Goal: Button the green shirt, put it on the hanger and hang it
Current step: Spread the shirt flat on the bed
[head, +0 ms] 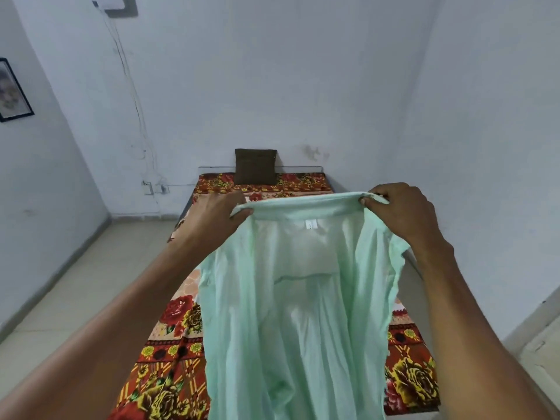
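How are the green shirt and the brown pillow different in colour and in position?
The green shirt is pale mint; the brown pillow is dark brown. The shirt hangs open in the air, gripped at the collar by the left hand and the right hand; the pillow stands upright at the far end of the bed, against the wall. Both are fabric.

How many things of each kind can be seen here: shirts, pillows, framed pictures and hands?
Green shirt: 1
Brown pillow: 1
Framed picture: 1
Hands: 2, left hand and right hand, each gripping the collar
Total: 5
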